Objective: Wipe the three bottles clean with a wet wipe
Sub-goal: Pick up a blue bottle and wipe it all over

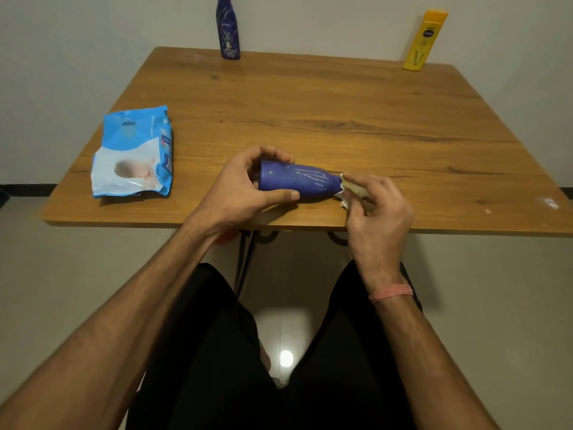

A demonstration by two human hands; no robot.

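While the left hand [245, 187] grips the wide base of a dark blue bottle [299, 181], thumb on the near side and fingers curled over the far side, this bottle lies on its side near the front edge of the wooden desk [341, 113]; its narrow end points to the right; there the right hand [376, 206] pinches a crumpled whitish wet wipe [348, 190] against the neck of the bottle; the cap itself is hidden by the wipe. A second dark blue bottle [228, 29] stands upright at the far edge of the desk; a yellow bottle [424, 41] stands at the far right corner, well apart from it. A blue pack of wipes [133, 153] lies flat on the left side of the desk.
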